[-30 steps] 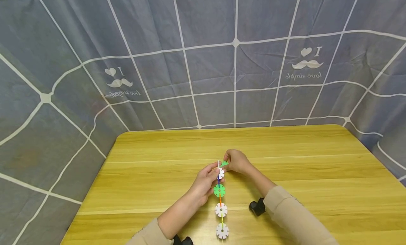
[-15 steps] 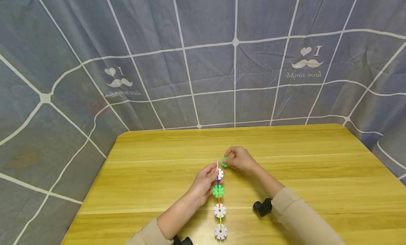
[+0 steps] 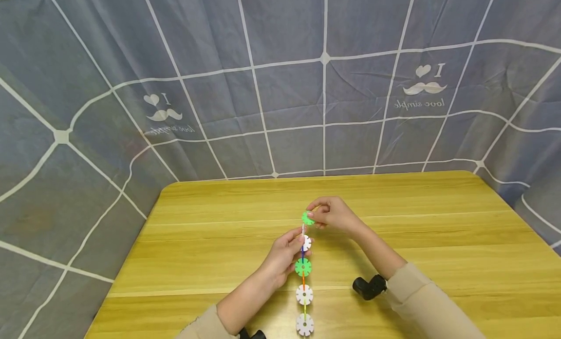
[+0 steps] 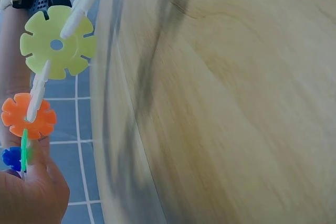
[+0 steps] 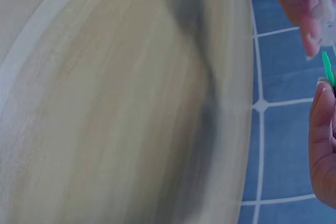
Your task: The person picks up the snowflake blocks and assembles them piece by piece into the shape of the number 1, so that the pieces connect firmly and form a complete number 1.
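A chain of interlocked notched plastic discs stands between the hands in the head view. Its near part shows a white disc (image 3: 305,324), another white disc (image 3: 304,295) and a green disc (image 3: 303,267), with edge-on discs between them. The left hand (image 3: 280,256) pinches the chain near its far end, at a white disc (image 3: 308,243). Beyond it, the right hand (image 3: 336,215) pinches a single green disc (image 3: 307,218) by thumb and fingertips, close to the chain's edge-on end disc. In the left wrist view, a yellow disc (image 4: 39,40) and an orange disc (image 4: 18,109) belong to the chain.
The wooden table (image 3: 210,212) lies under both hands. A grey curtain (image 3: 289,95) with white lines hangs behind and beside it. A black wrist device (image 3: 369,287) sits at the right cuff, and another black device (image 3: 253,334) by the left forearm.
The right hand has moved up and away with the green disc, turning its flat face toward the head camera. The left hand and the chain stay nearly in place.
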{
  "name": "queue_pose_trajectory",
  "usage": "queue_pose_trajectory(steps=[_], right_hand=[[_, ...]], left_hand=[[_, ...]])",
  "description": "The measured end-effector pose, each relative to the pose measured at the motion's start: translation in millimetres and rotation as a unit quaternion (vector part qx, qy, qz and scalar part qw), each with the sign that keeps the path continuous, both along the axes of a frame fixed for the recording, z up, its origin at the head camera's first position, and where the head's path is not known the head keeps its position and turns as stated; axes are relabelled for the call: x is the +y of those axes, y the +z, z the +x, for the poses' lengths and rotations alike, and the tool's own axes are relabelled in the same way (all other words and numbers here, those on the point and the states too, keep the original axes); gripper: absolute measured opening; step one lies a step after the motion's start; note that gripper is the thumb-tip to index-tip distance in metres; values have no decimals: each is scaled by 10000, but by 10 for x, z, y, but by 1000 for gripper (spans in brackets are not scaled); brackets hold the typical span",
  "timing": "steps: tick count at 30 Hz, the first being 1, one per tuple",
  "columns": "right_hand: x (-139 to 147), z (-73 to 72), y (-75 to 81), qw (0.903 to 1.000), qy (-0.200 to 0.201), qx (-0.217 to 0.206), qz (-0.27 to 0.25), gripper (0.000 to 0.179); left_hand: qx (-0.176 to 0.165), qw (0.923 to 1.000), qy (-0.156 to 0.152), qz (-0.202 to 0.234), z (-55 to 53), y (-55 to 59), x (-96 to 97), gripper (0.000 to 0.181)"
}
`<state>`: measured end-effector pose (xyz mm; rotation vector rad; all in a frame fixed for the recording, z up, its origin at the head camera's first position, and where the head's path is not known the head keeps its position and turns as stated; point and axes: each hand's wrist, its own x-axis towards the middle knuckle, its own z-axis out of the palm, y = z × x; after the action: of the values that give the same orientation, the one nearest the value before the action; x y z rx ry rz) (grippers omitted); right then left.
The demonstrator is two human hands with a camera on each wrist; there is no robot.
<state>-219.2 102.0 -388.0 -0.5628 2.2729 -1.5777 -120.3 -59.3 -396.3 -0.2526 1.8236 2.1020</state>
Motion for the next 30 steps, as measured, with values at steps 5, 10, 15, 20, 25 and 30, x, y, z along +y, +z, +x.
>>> queue_pose_trajectory(steps=[5, 10, 15, 20, 25, 30], right_hand=[[-26, 34, 72, 9997, 28, -245, -65, 21], [-28, 47, 101, 9992, 68, -375, -115, 21], [-27, 51, 136, 9992, 240, -301, -50, 17], [-21, 40, 185, 9971, 758, -94, 74, 13], [-36, 29, 230, 9932, 1154, -132, 24, 8], [-73, 40, 249, 9944, 1052, -51, -94, 5]], left_hand=[[-8, 10000, -46, -22, 5, 4, 0, 43], [-20, 10000, -49, -9, 4, 13, 4, 43], [-5, 9999, -3, -103, 20, 30, 19, 43], [-5, 10000, 24, -33, 61, 50, 54, 43], [58, 9999, 89, 125, 80, 57, 88, 44], [134, 9995, 243, 173, 56, 78, 85, 45]])
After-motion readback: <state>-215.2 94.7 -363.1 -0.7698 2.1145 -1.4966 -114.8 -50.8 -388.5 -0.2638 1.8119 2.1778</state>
